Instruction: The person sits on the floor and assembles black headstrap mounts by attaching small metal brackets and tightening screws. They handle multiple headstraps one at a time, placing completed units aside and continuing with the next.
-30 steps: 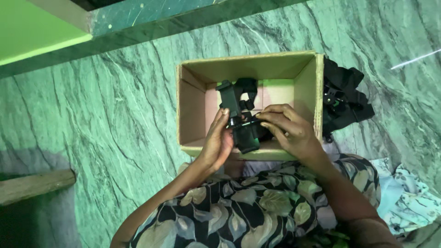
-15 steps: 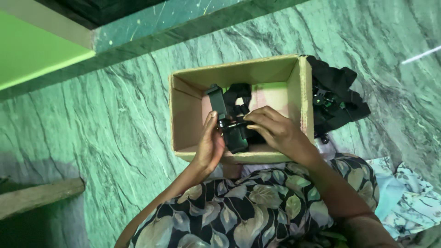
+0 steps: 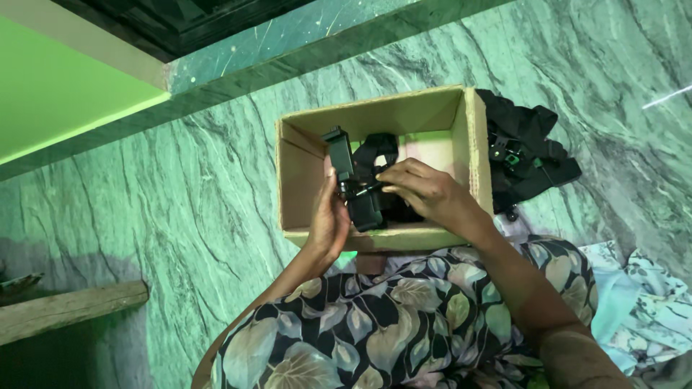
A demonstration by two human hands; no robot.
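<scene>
- My left hand (image 3: 330, 220) is clenched around the black device (image 3: 353, 184), gripping its lower body from the left side, thumb up along the edge.
- My right hand (image 3: 425, 193) comes in from the right; its fingertips (image 3: 389, 180) pinch a small part at the middle of the device, where a thin black piece sticks out. This hand is closed on that part, not flat or loose.
- The device sits upright over the open cardboard box (image 3: 476, 151), its narrow top pointing to the far wall of the box. It is held in the air above the near half of the box; I cannot tell whether its base touches the box floor.
- To do this step well, I judge: keep the left hand firm and still as the anchor, and let only the right fingertips work. Keep the device over the box so a dropped part lands inside.
- A black strap (image 3: 375, 148) loops behind the device inside the box, touching or just behind it. It could snag the fingers; keep it clear of the pinch point.
- Just outside the right wall of the box lies a heap of black gear with straps and buckles (image 3: 530, 155) on the green marble floor (image 3: 180, 202).
- My lap, in floral fabric (image 3: 389, 324), presses against the near wall of the box.
- A wooden plank (image 3: 65, 310) lies well apart at the left; light cloth (image 3: 641, 310) lies at the right.
</scene>
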